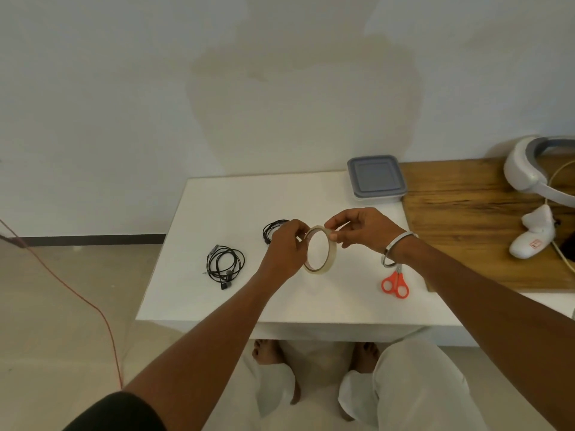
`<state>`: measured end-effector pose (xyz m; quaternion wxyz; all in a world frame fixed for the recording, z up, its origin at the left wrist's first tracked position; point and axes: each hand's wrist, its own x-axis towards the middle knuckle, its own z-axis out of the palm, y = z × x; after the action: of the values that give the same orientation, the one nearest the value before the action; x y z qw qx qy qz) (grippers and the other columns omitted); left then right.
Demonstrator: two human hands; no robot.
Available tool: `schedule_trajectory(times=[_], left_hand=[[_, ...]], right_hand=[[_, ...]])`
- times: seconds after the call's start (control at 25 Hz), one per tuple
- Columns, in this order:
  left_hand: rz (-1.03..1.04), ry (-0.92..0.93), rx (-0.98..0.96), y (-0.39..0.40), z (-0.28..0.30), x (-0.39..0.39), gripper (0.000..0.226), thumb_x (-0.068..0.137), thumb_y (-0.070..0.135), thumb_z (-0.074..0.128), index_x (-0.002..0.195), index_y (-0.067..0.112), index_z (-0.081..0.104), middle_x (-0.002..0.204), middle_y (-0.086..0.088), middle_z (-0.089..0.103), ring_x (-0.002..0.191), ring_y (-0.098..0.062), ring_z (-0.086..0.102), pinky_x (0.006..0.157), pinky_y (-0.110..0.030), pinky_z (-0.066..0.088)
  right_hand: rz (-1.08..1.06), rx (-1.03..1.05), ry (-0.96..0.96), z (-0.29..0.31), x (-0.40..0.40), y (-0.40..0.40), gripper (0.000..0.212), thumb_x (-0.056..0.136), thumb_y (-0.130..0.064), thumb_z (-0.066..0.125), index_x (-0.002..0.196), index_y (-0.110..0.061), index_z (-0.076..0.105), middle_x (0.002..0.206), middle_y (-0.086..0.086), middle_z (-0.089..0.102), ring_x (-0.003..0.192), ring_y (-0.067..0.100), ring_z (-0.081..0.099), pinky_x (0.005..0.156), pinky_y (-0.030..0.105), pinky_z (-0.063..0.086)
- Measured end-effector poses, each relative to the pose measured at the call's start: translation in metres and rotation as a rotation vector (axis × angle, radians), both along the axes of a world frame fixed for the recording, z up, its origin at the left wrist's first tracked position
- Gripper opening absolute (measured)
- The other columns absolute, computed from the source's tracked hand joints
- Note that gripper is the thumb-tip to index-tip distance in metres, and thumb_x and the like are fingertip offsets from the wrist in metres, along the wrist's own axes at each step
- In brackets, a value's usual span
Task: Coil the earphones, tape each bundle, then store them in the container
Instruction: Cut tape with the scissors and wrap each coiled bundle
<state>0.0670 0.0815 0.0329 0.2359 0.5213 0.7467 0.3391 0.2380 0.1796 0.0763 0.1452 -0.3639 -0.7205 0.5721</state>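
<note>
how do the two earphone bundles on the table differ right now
The near earphone coil lies in full view left of the hands; the far earphone coil is partly hidden behind the left hand. The near coil looks looser, with plug and earbuds sticking out; the far coil shows only a tight arc. Both are black and rest on the white table. No tape can be made out on either.

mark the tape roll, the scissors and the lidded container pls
Clear tape roll (330,256), head view: right side of the ring.
Orange-handled scissors (388,285), head view: left handle loop.
Grey lidded plastic container (375,175), head view: middle of the lid.
</note>
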Motion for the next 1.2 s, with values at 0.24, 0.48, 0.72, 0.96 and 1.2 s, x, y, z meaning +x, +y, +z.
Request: schedule_trajectory(times=[0.24, 0.48, 0.72, 0.96, 1.2], left_hand=[[-0.005, -0.011, -0.026, -0.006, -0.007, -0.005, 0.012, 0.093, 0.022, 0.061, 0.1, 0.012, 0.061, 0.092, 0.005, 0.06, 0.072, -0.008, 0.057, 0.064, -0.015, 0.046], [-0.049, -0.028, -0.087, -0.01, -0.013, -0.001, 0.015, 0.094, 0.025, 0.06, 0.1, 0.012, 0.063, 0.097, 0.001, 0.065, 0.077, -0.01, 0.058, 0.063, -0.011, 0.04], [-0.044, -0.273, -0.068, -0.013, 0.009, 0.016, 0.032, 0.091, 0.007, 0.052, 0.12, 0.017, 0.058, 0.121, 0.004, 0.058, 0.105, -0.009, 0.054, 0.079, -0.013, 0.04], [-0.003, -0.495, -0.024, -0.026, 0.011, 0.033, 0.032, 0.088, 0.038, 0.067, 0.11, 0.018, 0.057, 0.107, 0.013, 0.065, 0.105, -0.001, 0.06, 0.092, -0.032, 0.052], [0.05, -0.727, -0.21, -0.023, 0.005, 0.03, 0.021, 0.092, 0.037, 0.061, 0.1, 0.017, 0.06, 0.099, -0.002, 0.068, 0.088, -0.02, 0.066, 0.094, -0.045, 0.053]], right_hand=[[-0.046, 0.074, -0.039, -0.008, -0.007, -0.005, 0.006, 0.084, -0.014, 0.068, 0.088, -0.018, 0.07, 0.08, 0.001, 0.072, 0.065, 0.01, 0.067, 0.065, 0.017, 0.055], [-0.014, 0.108, -0.097, -0.017, -0.01, -0.007, 0.007, 0.087, -0.014, 0.065, 0.094, -0.012, 0.066, 0.092, 0.002, 0.072, 0.082, 0.016, 0.069, 0.077, 0.022, 0.056], [-0.029, 0.179, -0.2, -0.017, -0.014, -0.01, 0.003, 0.087, -0.013, 0.064, 0.09, -0.013, 0.064, 0.079, 0.0, 0.071, 0.068, 0.011, 0.069, 0.065, 0.016, 0.052], [-0.018, 0.221, -0.29, -0.016, -0.016, -0.011, 0.004, 0.086, -0.013, 0.065, 0.089, -0.014, 0.066, 0.072, -0.001, 0.069, 0.058, 0.003, 0.065, 0.053, 0.008, 0.046], [0.091, 0.189, -0.301, -0.019, -0.015, -0.013, 0.004, 0.091, -0.014, 0.06, 0.092, -0.014, 0.064, 0.074, 0.001, 0.07, 0.061, 0.005, 0.067, 0.058, 0.011, 0.051]])
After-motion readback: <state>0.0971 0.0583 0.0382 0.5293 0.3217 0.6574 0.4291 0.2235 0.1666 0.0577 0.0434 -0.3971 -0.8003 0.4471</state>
